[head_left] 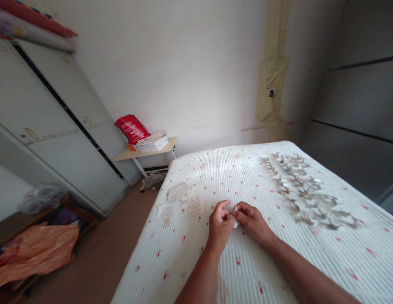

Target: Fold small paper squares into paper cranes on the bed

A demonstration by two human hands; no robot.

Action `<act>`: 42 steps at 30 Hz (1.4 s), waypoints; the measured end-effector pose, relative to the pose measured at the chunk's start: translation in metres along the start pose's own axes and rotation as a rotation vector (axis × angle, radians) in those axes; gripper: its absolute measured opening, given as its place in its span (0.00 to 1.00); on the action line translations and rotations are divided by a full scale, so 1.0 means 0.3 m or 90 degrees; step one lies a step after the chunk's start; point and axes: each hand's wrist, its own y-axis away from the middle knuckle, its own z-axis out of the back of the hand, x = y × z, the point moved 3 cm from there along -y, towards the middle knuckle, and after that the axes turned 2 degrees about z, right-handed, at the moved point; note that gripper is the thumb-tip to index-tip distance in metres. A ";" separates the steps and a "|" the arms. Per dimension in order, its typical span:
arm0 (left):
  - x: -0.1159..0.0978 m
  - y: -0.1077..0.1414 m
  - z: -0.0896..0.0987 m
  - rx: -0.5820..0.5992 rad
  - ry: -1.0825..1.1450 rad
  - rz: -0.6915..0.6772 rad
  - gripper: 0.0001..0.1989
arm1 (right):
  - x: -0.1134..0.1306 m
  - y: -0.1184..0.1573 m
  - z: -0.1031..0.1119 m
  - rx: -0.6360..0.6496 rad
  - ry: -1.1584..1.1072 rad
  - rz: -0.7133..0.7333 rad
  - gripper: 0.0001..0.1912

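Observation:
My left hand [220, 223] and my right hand [251, 221] meet above a white bedspread with small red dots [196, 257]. Between their fingertips they pinch a small piece of white paper [235, 217], mostly hidden by my fingers. Just left of my left hand lie several printed paper slips [180, 193], some overlapping. To the right of my right hand, many small folded paper shapes [299, 190] are spread in a wide patch on the bedspread.
The bed's left edge drops to a tan floor [104, 253]. A pale metal wardrobe [66, 126] stands at the left, with an orange plastic bag [34, 253] near it. A small side table [146, 152] holds a red packet and a white box.

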 end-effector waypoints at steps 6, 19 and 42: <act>-0.021 0.010 -0.002 0.030 -0.010 -0.012 0.20 | -0.009 0.003 0.006 -0.003 -0.077 -0.058 0.14; -0.044 0.012 -0.011 0.059 0.048 0.038 0.24 | 0.022 0.004 0.004 -0.064 -0.042 -0.064 0.15; -0.013 0.003 0.003 0.064 0.073 0.057 0.31 | 0.010 0.002 0.019 0.000 0.038 -0.041 0.18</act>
